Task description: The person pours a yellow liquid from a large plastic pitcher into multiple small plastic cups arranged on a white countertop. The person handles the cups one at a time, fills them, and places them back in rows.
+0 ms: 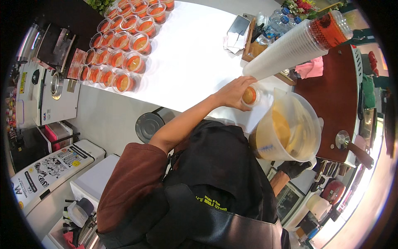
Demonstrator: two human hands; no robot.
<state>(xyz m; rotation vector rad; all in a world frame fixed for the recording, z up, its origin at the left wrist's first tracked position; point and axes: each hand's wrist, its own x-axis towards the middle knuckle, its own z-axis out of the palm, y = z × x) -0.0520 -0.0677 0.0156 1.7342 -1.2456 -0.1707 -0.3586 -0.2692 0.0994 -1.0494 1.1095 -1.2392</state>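
Observation:
My left hand (234,93) is bare and curls around a clear plastic cup (249,95) with an orange print, standing on the white table (186,59). Brown liquid shows inside the cup. My right hand (295,169), in a black glove, grips the handle of a large translucent plastic pitcher (289,124), tilted and holding light brown liquid. Its spout side leans near the cup. Just beyond my left hand, a long stack of nested plastic cups (283,48) slants up to the right. Rows of similar filled cups (124,83) cover the far left of the table.
A phone (238,25) and papers lie by a wooden tray (249,49) with water bottles (273,26) behind. At right is a brown counter (335,93) bearing a pink cloth (311,70) and a wooden-handled metal tool (354,149). A dark round bin (150,127) stands below the table.

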